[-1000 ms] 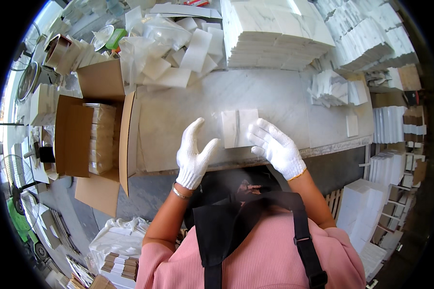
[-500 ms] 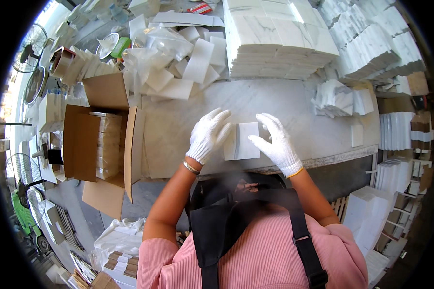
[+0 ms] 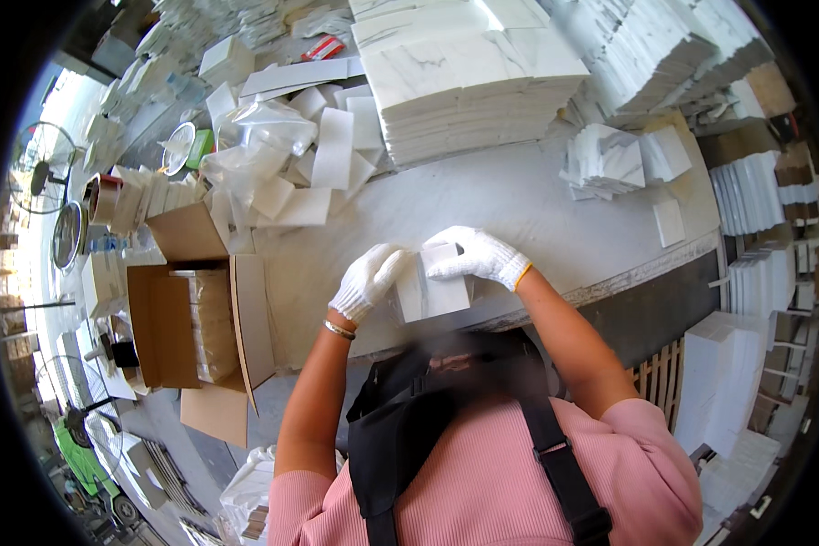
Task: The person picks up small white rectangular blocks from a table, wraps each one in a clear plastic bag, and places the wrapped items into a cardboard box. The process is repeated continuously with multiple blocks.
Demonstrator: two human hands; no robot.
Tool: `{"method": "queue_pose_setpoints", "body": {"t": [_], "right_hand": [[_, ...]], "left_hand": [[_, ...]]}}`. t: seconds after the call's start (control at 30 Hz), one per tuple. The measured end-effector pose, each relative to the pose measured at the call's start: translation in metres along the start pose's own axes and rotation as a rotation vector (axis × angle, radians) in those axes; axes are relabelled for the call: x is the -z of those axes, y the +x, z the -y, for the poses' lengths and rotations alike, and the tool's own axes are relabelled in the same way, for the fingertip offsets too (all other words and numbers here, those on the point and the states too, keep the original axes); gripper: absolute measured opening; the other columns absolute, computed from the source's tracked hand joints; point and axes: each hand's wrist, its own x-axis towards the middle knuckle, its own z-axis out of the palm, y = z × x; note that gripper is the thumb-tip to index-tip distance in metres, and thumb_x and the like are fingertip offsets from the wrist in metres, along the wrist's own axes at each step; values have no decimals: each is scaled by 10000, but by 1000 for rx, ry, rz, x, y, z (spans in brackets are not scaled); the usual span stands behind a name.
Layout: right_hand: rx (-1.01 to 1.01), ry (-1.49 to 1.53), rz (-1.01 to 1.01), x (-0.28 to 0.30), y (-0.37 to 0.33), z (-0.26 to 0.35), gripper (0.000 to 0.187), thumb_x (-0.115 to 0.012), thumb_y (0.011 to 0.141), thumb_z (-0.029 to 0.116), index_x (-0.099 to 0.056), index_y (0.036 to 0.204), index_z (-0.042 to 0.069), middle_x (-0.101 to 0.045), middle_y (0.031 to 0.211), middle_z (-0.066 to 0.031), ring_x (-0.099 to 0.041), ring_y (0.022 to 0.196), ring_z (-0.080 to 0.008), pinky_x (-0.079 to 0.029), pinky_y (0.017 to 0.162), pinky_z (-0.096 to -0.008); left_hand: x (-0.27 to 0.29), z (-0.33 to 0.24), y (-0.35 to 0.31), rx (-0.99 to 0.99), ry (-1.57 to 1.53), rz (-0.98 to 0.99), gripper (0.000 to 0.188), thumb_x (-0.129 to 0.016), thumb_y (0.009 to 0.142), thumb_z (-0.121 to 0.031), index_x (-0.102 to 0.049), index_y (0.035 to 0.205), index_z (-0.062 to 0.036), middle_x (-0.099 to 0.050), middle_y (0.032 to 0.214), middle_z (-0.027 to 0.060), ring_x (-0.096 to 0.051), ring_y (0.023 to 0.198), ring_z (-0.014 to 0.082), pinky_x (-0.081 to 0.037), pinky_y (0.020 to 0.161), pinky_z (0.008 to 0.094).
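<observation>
A small squarish stack of white marble tiles [image 3: 435,298] with a grey streak lies on the worktable [image 3: 309,314] in front of me. My left hand [image 3: 371,280], in a white knitted glove, is closed at the stack's far left corner, fingers pressed together. Across the far edge comes my right hand [image 3: 484,257], gloved alike, its thumb over the upper face and its other fingers close together at the far side. A faint, see-through edge, perhaps clear film, shows along the stack's left side. The fingertips behind the stack are hidden.
At the left stands an open cardboard box [image 3: 250,314] with wrapped packs [image 3: 207,318] inside. Clear plastic bags [image 3: 273,127] and white foam sheets [image 3: 334,150] are heaped far left. Large tile stacks [image 3: 473,82] rise at the back; smaller tiles [image 3: 610,159] and a single piece [image 3: 669,223] lie right.
Both hands were apart, open on either side of the stack. The right hand has moved in onto it, and the left has closed at its corner. The whole view has turned somewhat.
</observation>
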Motion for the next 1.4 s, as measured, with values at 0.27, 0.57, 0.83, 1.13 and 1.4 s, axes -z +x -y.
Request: {"method": "queue_pose_setpoints", "body": {"t": [0.27,0.57,0.83,1.13,1.4], "right_hand": [[112,-104,-286,-46,-77,-43,643,-837,766,483,-711,1231,57,-687,1208,-168,-629,1159,-354,-487,1017,-437],[69,212,-712,-109,-113,-57,558,-852,737,289,-703,1202,18,-708,1170,-189,-671,1112,-329,-519,984,-426],[-108,53,-805,-128,-124,-46,732,-861,748,381,-626,1319,-11,-654,1283,-233,-640,1181,-324,-512,1002,-416],[-206,849,-646,-134,-122,-42,776,-833,827,242,-454,1455,-10,-618,1301,-182,-607,1195,-262,-511,1004,-389],[-158,752,-714,-132,-109,-30,672,-896,749,187,-552,1300,12,-644,1160,-114,-626,1076,-217,-534,930,-377]], "left_hand": [[-30,-23,-10,-186,136,166,273,-541,1014,-255,-707,1134,-75,-699,1114,161,-652,1012,374,-533,869,445],[-38,-9,13,-282,134,433,399,-481,1067,-387,-645,1270,-86,-659,1216,204,-635,1106,413,-508,962,471],[-38,-4,7,-291,139,469,464,-468,1070,-444,-641,1293,-76,-659,1234,200,-633,1112,411,-505,976,460],[-44,-1,11,-279,69,466,501,-470,1061,-474,-642,1279,-57,-678,1194,214,-634,1092,427,-502,958,468],[-16,-14,-4,51,-156,555,524,-515,1062,-494,-632,1349,-72,-688,1211,176,-669,1096,240,-526,947,384]]}}
